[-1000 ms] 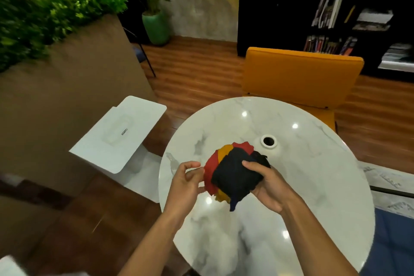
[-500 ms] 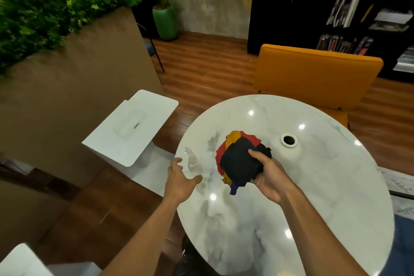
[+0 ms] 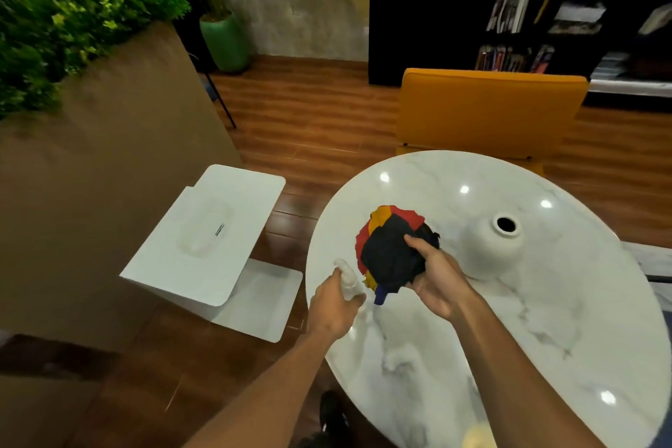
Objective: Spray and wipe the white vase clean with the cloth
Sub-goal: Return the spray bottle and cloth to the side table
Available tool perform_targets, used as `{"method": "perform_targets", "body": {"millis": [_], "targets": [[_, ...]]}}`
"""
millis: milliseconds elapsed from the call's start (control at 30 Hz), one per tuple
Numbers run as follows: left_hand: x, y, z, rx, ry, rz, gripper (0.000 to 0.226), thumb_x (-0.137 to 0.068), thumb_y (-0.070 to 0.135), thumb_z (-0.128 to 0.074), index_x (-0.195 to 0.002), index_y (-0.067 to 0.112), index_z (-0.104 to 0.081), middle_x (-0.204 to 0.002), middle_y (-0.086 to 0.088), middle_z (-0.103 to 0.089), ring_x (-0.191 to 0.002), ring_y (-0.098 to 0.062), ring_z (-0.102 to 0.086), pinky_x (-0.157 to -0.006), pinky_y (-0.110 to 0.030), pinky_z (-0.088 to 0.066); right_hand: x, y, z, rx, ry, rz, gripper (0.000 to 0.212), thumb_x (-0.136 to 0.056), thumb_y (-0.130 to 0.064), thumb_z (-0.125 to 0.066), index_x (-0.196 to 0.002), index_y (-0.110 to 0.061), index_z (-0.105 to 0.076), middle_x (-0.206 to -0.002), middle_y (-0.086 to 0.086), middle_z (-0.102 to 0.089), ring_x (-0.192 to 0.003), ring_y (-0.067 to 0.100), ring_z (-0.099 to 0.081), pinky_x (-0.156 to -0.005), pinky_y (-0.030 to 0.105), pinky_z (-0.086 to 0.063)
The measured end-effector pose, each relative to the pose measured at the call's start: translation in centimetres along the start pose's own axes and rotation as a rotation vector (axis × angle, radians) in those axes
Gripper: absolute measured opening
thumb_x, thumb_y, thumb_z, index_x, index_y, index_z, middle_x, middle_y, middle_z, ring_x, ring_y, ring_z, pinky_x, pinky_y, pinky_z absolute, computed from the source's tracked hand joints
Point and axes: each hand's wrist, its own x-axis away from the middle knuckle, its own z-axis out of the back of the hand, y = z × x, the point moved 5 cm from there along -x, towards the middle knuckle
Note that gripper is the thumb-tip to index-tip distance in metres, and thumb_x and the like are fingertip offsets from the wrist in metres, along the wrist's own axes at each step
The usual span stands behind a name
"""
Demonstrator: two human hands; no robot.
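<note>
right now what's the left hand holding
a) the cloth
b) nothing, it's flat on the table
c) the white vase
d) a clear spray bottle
D: the left hand grips the clear spray bottle near the left edge of the marble table, while the right hand holds the cloth, and neither hand touches the white vase.

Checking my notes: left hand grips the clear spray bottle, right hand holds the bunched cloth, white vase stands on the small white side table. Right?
Not quite: in the head view the white vase stands on the round marble table, beside the cloth. The left hand does grip the spray bottle; the right hand holds the cloth.
</note>
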Motion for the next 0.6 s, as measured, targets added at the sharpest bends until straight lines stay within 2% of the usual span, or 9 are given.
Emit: {"method": "perform_targets", "body": {"millis": [200,367,500,600], "targets": [[0.7,-0.8,4.0,0.145,0.136,0.044,0.057,-0.087,0.048,-0.073,-0.138,0.031,-0.052,-0.135,0.006,-0.063,-0.119,-0.022,-0.063,-0.097,-0.032,-0.051,-0.8,-0.4,-3.6,0.021,-0.096,-0.006,0.038,-0.096,-0.021,-0.063,-0.132,-0.012,-0.059,-0.126,0.013,-0.068,-0.117,0.036,-0.064,-0.089,0.050,-0.058],[2.1,-2.6,9.7,0.293,0.278,0.073,0.054,-0.086,0.037,-0.077,-0.134,0.026,-0.056,-0.128,0.002,-0.065,-0.118,-0.022,-0.063,-0.102,-0.041,-0.053,-2.0,0.2,-7.8,0.075,-0.261,-0.024,0.042,-0.090,-0.006,-0.065,-0.132,-0.009,-0.058,-0.129,0.016,-0.065,-0.120,0.036,-0.061,-0.085,0.047,-0.058],[2.5,-5.5,15.4,0.323,0.379,0.094,0.054,-0.086,0.039,-0.077,-0.134,0.029,-0.055,-0.121,0.008,-0.063,-0.114,-0.016,-0.063,-0.099,-0.037,-0.052,-2.5,2.0,-11.6,0.104,-0.332,-0.058,0.035,-0.094,-0.003,-0.060,-0.128,-0.004,-0.059,-0.125,0.020,-0.067,-0.113,0.034,-0.065,-0.090,0.046,-0.055],[2.1,-8.2,19.9,0.344,0.473,0.130,0.058,-0.086,0.042,-0.077,-0.137,0.030,-0.053,-0.123,0.009,-0.063,-0.114,-0.018,-0.063,-0.097,-0.043,-0.055,-3.0,3.5,-14.4,0.138,-0.354,-0.107,0.025,-0.099,-0.005,-0.054,-0.123,0.000,-0.059,-0.105,0.017,-0.075,-0.093,0.027,-0.074,-0.084,0.042,-0.054]]}}
